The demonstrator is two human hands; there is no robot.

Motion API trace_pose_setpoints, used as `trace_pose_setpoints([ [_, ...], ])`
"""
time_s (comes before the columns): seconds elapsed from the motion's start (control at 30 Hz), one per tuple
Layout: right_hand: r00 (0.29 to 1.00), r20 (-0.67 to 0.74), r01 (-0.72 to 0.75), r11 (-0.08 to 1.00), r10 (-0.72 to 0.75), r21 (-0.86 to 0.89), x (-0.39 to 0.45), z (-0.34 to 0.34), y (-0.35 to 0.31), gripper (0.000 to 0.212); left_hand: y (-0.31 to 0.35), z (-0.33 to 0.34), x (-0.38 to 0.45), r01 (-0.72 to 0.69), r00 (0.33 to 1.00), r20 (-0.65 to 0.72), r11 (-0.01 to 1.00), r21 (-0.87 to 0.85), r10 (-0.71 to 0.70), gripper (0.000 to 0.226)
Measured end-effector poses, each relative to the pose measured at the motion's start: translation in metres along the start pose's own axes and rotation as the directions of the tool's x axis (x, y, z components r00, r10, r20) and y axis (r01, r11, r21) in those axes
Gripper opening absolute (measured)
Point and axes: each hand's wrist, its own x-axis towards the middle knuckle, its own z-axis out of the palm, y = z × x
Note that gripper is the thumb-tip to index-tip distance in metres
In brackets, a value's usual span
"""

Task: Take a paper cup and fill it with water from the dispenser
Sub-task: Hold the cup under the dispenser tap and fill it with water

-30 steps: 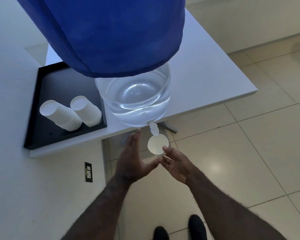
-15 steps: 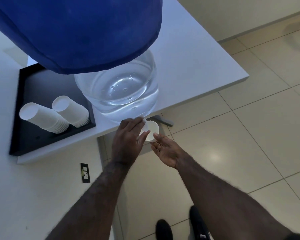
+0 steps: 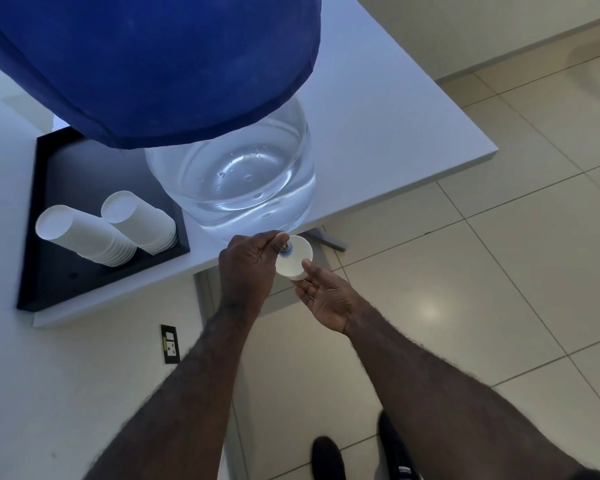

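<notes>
**I hold my cup under the tap**

Closest to me are my two arms, reaching out over the tiled floor (image 3: 499, 271). I can see my dark shoes (image 3: 329, 459) down at the bottom.

My right hand (image 3: 326, 299) holds the paper cup (image 3: 297, 259). My thumb is on the near side of the cup and my other fingers curl under it. I hold it from below like this so the top stays open for the water. The cup is in the air, just past the edge of the table, right under the tap.

My left hand (image 3: 248, 263) is closed around the little white tap (image 3: 284, 245). My fingertips pinch it so I can open it. The tap pokes out over the cup's mouth, so the water should drop straight in and not on the floor. I cannot tell if water is running yet, or how much is in the cup.

Behind the tap is the big clear water bottle (image 3: 236, 188). It sits at the edge of the white table (image 3: 395, 133) so the tap hangs over the side. A blue cloth cover (image 3: 146, 64) is over the top part.

Farther left is a black tray (image 3: 59, 271). Two stacks of spare cups (image 3: 111, 233) lie on it, near the dispenser and easy to grab.
</notes>
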Motion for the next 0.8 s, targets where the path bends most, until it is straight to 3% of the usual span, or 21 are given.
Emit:
trace_pose_setpoints([
  [0.23,1.000,0.003,0.012,1.000,-0.012,0.000,0.0011,0.0024,-0.0002,0.068,0.0019,-0.0046,0.0034,0.049,0.997,0.056,0.996,-0.081,-0.044,0.031],
  [0.53,1.000,-0.001,0.007,1.000,-0.007,0.018,-0.0006,0.0021,0.0017,0.040,0.0001,-0.0021,0.0032,0.085,0.995,0.067,0.988,-0.126,-0.077,0.030],
  [0.8,1.000,-0.009,0.013,1.000,-0.013,0.009,-0.0024,0.0045,0.0037,0.065,0.0009,-0.0017,0.0024,0.082,0.995,0.063,0.989,-0.124,-0.074,0.030],
])
